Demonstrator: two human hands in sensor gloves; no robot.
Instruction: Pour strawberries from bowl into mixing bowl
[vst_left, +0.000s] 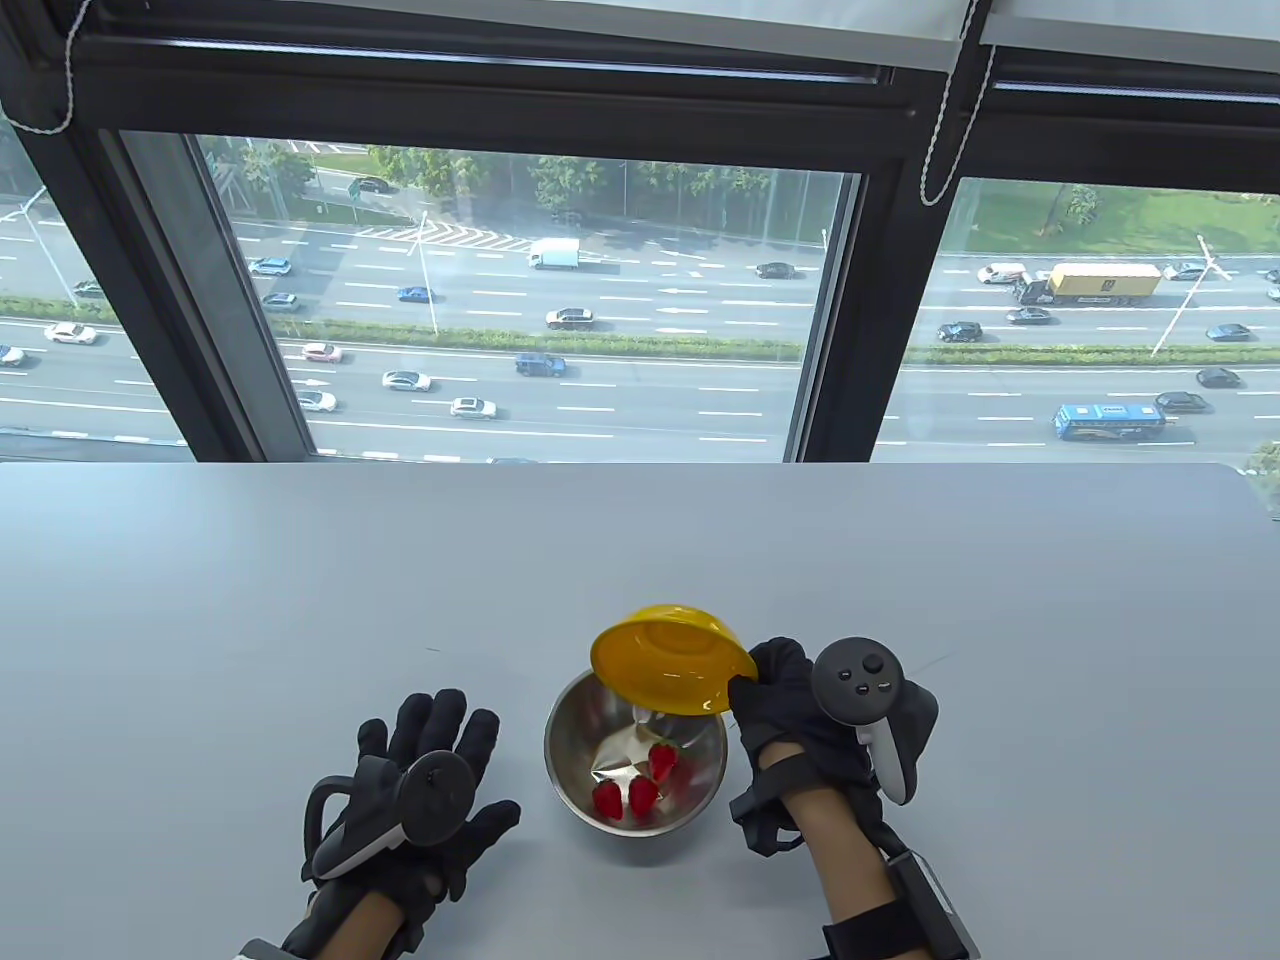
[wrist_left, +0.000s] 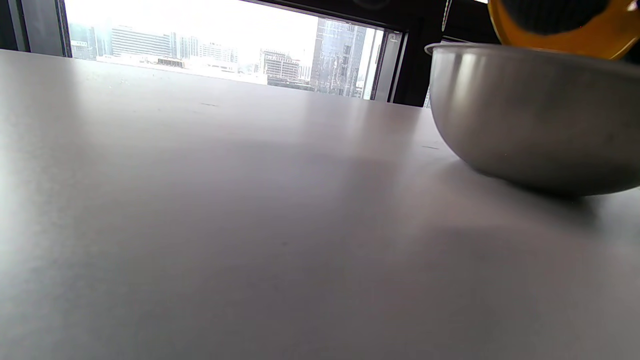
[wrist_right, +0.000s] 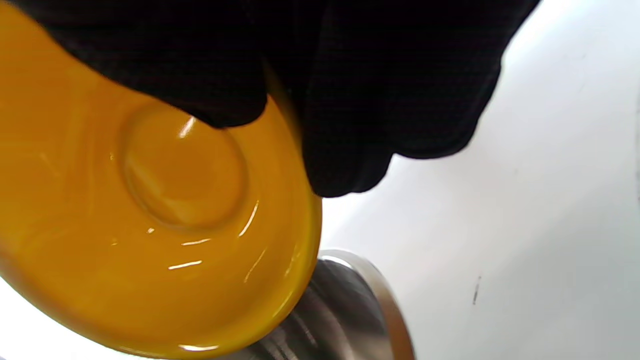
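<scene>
A steel mixing bowl (vst_left: 575, 725) stands on the grey table (vst_left: 300, 600) near the front, with three red strawberries (vst_left: 640, 785) inside it. My right hand (vst_left: 790, 700) grips the rim of a yellow bowl (vst_left: 670, 660) and holds it tilted steeply over the far rim of the mixing bowl; the yellow bowl's inside (wrist_right: 150, 225) shows bare in the right wrist view, with the steel rim (wrist_right: 360, 295) below it. My left hand (vst_left: 430, 770) lies flat on the table, fingers spread, left of the mixing bowl (wrist_left: 530, 115) and apart from it.
The table's far edge meets a large window (vst_left: 520, 300) with black frames. Blind cords (vst_left: 950, 120) hang at the window's top.
</scene>
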